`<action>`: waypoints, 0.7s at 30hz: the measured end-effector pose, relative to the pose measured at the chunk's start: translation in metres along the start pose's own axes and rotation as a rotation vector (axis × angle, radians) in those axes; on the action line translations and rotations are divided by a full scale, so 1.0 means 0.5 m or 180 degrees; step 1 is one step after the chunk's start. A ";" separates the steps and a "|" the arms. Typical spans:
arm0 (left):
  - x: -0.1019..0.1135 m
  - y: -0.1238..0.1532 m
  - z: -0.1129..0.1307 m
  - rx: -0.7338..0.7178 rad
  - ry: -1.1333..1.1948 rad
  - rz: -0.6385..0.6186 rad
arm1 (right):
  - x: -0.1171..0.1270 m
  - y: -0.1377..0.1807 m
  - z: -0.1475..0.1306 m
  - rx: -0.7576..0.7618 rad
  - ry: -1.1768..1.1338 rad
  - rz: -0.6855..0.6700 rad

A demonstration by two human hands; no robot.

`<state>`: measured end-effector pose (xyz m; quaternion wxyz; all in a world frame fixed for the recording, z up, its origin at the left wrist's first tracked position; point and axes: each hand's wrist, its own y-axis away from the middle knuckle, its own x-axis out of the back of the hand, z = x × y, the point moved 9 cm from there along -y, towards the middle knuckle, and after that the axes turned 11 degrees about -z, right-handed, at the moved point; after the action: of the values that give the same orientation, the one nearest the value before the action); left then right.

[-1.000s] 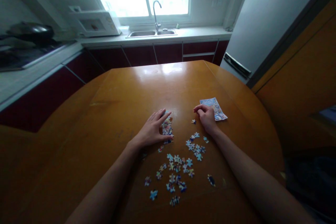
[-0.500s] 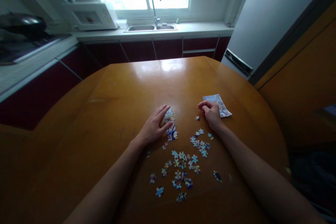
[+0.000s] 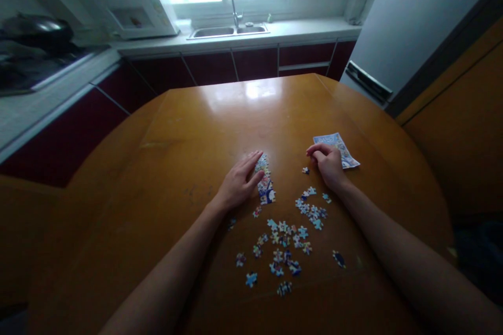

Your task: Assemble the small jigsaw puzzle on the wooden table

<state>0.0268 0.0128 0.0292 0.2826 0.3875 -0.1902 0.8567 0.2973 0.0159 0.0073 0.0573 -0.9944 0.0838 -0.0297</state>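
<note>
My left hand (image 3: pixel 240 180) lies with its fingers stretched out along the left side of a joined strip of jigsaw puzzle (image 3: pixel 266 182), thumb and fingertips at its edge. Over the near-left corner of a printed picture sheet (image 3: pixel 348 158) is my right hand (image 3: pixel 328 162), its fingers curled in towards the thumb; whether a piece is between them I cannot make out. Just below those fingers sits a single puzzle piece (image 3: pixel 305 170). Closer to me are a cluster of loose puzzle pieces (image 3: pixel 314 213) and a larger scatter of puzzle pieces (image 3: pixel 283 241).
Everything rests on a brown wooden table (image 3: pixel 188 131) with angled far corners. Beyond it stand a counter with a sink (image 3: pixel 214 32) and tap, a white microwave (image 3: pixel 133 17), a pan (image 3: pixel 39 31) on the stove, and a tall fridge (image 3: pixel 408 26) at the right.
My view has tilted down and shifted a little left, so everything appears higher and further right. The left fingers lie slightly closer together; the right hand keeps its curled pose beside the sheet.
</note>
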 end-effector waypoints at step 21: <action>0.014 0.000 -0.024 0.0120 0.0362 0.0386 | -0.020 -0.004 -0.031 0.0193 0.0573 -0.0395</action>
<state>0.0164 0.0217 0.0272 0.2332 0.3312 -0.1807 0.8962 0.2867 0.0178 0.0224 0.0777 -0.9888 0.0259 -0.1249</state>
